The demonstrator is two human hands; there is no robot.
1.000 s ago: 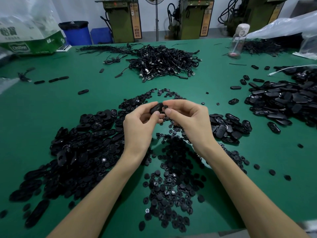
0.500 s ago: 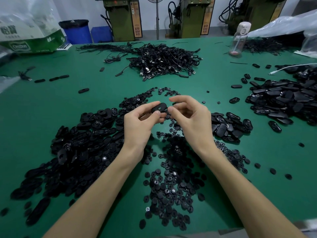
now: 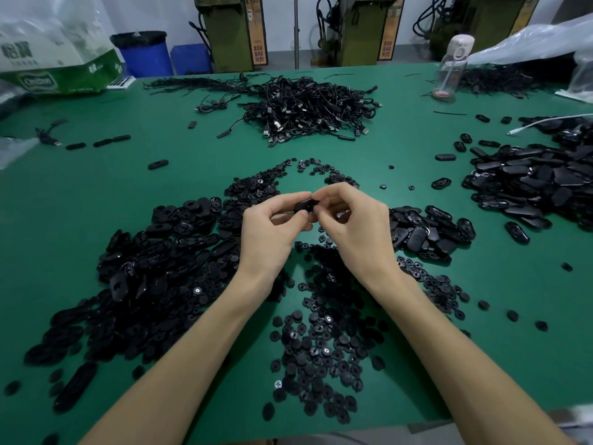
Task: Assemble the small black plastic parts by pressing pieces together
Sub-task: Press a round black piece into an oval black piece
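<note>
A small black oval plastic part is held above the middle of the green table. My left hand pinches it from the left between thumb and fingers. My right hand pinches its right end with curled fingertips, hiding that end. Below my hands lies a pile of small round black pieces. A heap of black oval shells spreads to the left. A smaller group of oval parts lies to the right of my right hand.
A tangle of black cables lies at the back centre. A big heap of black oval parts fills the right side. A clear water bottle stands at the back right, a green and white bag at the back left.
Both hands stay together on the black part. My right fingers have curled closer over its right end, and the hands sit a little higher in view.
</note>
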